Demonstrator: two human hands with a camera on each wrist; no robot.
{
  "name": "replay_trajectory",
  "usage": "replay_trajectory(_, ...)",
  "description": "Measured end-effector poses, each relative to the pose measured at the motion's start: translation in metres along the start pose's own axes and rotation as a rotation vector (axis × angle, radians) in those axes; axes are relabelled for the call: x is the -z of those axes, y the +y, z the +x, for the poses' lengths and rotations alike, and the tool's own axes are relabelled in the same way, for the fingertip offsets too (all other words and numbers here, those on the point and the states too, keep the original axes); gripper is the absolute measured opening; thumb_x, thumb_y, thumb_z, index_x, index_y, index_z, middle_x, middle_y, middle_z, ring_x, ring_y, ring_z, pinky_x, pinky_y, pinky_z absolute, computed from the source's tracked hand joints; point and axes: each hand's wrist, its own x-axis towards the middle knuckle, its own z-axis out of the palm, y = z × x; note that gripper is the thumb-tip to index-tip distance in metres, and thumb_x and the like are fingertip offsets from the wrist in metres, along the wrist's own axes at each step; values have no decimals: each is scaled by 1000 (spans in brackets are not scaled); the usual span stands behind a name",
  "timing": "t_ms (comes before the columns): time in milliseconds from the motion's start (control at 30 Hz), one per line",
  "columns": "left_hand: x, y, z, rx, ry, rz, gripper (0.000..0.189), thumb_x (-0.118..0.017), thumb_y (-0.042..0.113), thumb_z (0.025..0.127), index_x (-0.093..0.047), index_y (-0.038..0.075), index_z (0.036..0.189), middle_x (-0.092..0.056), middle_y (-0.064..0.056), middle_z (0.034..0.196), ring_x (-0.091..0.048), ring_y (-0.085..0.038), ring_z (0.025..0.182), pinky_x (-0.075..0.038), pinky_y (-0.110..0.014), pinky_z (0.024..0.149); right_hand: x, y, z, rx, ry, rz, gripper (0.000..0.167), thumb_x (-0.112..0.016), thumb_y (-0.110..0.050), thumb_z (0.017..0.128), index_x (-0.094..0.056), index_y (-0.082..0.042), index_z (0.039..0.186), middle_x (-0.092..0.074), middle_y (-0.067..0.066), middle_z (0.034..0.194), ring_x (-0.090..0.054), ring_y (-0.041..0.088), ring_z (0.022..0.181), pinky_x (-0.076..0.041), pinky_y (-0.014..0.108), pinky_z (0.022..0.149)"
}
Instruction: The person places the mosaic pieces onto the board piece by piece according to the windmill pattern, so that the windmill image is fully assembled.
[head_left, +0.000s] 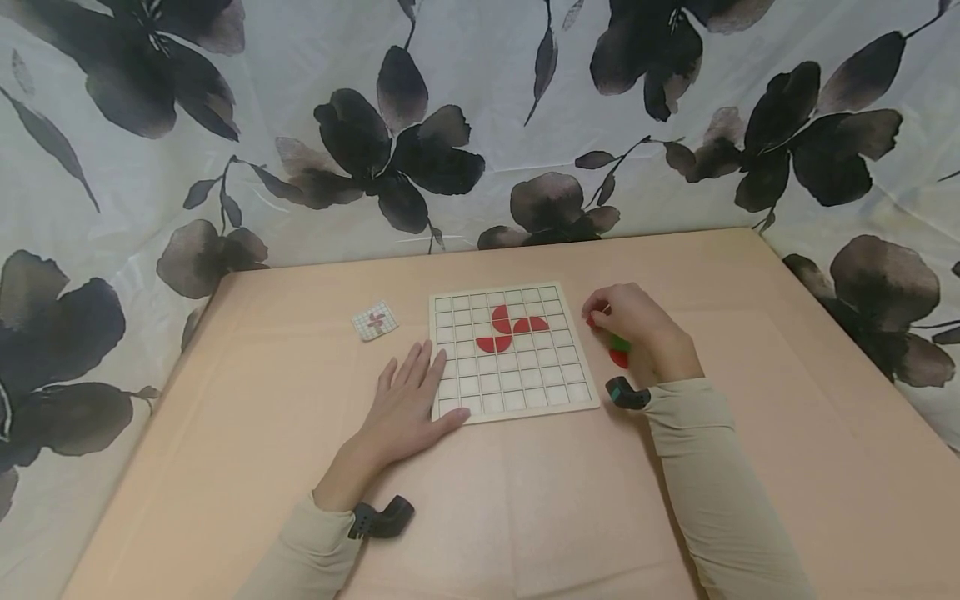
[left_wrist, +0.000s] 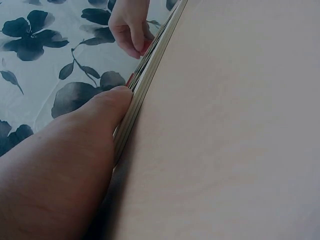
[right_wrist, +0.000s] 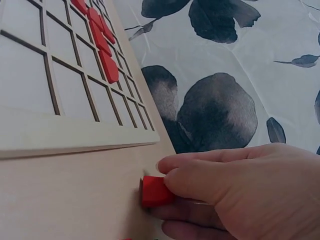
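Head view: your left hand [head_left: 405, 417] lies spread at the left edge of the grid board [head_left: 510, 386], probably bracing it; right hand [head_left: 647, 327] pinches red piece [right_wrist: 157, 192] right of board, green piece [head_left: 619, 343] near, likely for easy reach.

Head view forward and down, wrist views low and close across tabletop [head_left: 480, 500], board [head_left: 517, 392] in all
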Motion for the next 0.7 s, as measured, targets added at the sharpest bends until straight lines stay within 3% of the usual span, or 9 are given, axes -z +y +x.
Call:
replay_trajectory(233, 0, 0, 0, 5, -4, -1, 93, -40, 72, 86, -19, 11, 153, -7, -11, 161, -2, -26, 149, -4, -55, 116, -2, -5, 4, 40, 50, 68, 21, -65, -16, 91, -66, -9, 110, -66, 11, 109, -60, 25, 95, -52, 38, 85)
replay_trajectory(433, 0, 0, 0, 4, -3, 2, 93, -40, 72, 86, -19, 11, 153, -7, -12, 161, -2, -26, 149, -4, -55, 116, -12, -35, 5, 172, 60, 169, 9, -70, -17, 86, -69, -13, 94, -68, 5, 97, -63, 22, 90, -51, 36, 85)
replay_trajectory(567, 0, -1, 1, 5, -2, 3, 93, -40, 72, 86, -19, 11, 153, -7, -12, 161, -2, -26, 149, -4, -55, 116, -26, -54, 6, 260, 46, 144, 9, -73, -16, 84, -70, -14, 92, -69, 1, 91, -61, 20, 87, -52, 35, 83)
replay_trajectory(700, -1, -1, 1, 6, -2, 4, 94, -40, 73, 86, -19, 11, 153, -7, -12, 161, -2, -26, 149, -3, -55, 116, -39, -61, 7, 288, 57, 74, 9, -72, -18, 84, -73, -16, 93, -71, -3, 91, -61, 18, 92, -51, 35, 87)
